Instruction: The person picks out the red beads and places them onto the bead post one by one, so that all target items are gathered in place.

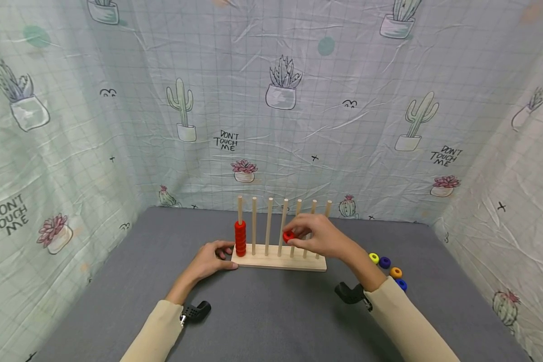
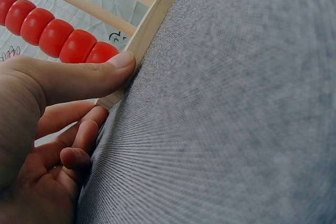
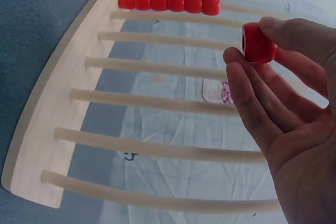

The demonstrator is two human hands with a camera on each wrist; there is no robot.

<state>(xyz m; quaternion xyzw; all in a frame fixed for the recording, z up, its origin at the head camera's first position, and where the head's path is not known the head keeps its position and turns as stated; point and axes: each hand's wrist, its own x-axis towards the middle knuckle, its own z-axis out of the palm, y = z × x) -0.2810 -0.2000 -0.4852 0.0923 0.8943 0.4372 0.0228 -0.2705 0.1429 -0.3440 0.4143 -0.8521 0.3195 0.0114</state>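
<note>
A wooden peg stand point(image 1: 278, 261) with a row of upright pegs stands on the table. Its leftmost peg carries a stack of red beads point(image 1: 240, 239); the other pegs are bare. With thumb at the front edge and fingers behind, my left hand point(image 1: 208, 261) grips the left end of the base. Between thumb and fingertips my right hand point(image 1: 320, 236) pinches a single red bead point(image 3: 259, 43). That bead is held in front of the middle pegs, apart from the stack, its hole partly showing in the right wrist view.
Right of the stand, beside my right forearm, lie a yellow bead point(image 1: 373, 258), a purple bead point(image 1: 384, 262), an orange bead point(image 1: 395, 272) and a blue bead point(image 1: 401, 284). A cactus-print cloth point(image 1: 253, 110) hangs behind and at both sides of the grey table point(image 1: 271, 317).
</note>
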